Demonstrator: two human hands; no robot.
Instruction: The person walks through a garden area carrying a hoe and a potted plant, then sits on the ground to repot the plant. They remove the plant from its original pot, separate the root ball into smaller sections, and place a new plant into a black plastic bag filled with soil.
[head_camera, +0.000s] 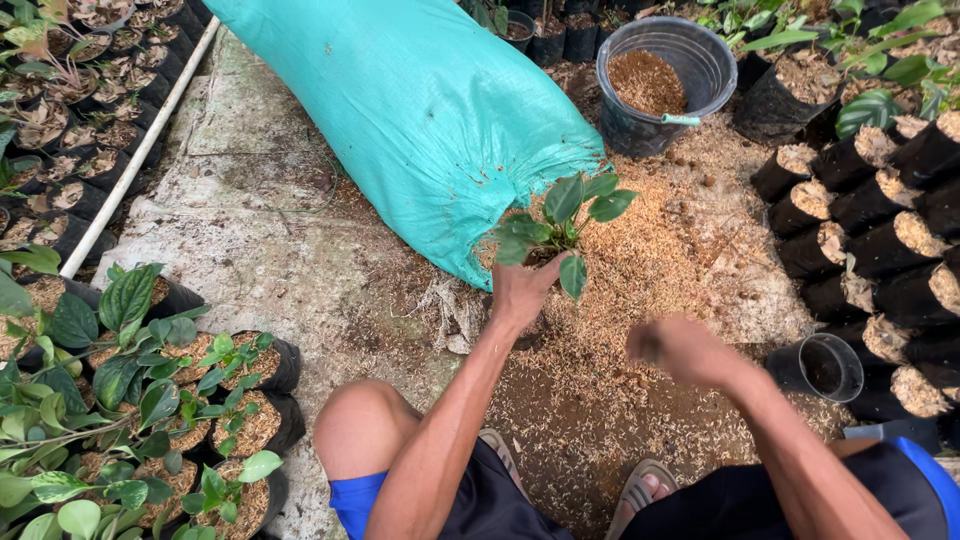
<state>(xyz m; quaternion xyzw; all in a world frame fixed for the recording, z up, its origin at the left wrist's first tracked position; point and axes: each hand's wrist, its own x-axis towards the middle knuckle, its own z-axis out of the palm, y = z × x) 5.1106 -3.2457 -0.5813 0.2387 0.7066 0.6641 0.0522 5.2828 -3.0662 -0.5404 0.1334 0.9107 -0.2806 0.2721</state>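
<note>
Knees near; left hand (522, 292) clamped on seedling (562, 215) — potting step; right hand (672, 347) blurred, closure unclear; needs husk fill.

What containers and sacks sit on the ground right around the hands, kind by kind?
Teal sack: 1
Grey bucket of husk: 1
Empty black pot: 1
Seedling held by the left hand: 1
Total: 4
The right hand is blurred. Filled pots in the rows at the sides are partly cut off, so not counted.
</note>
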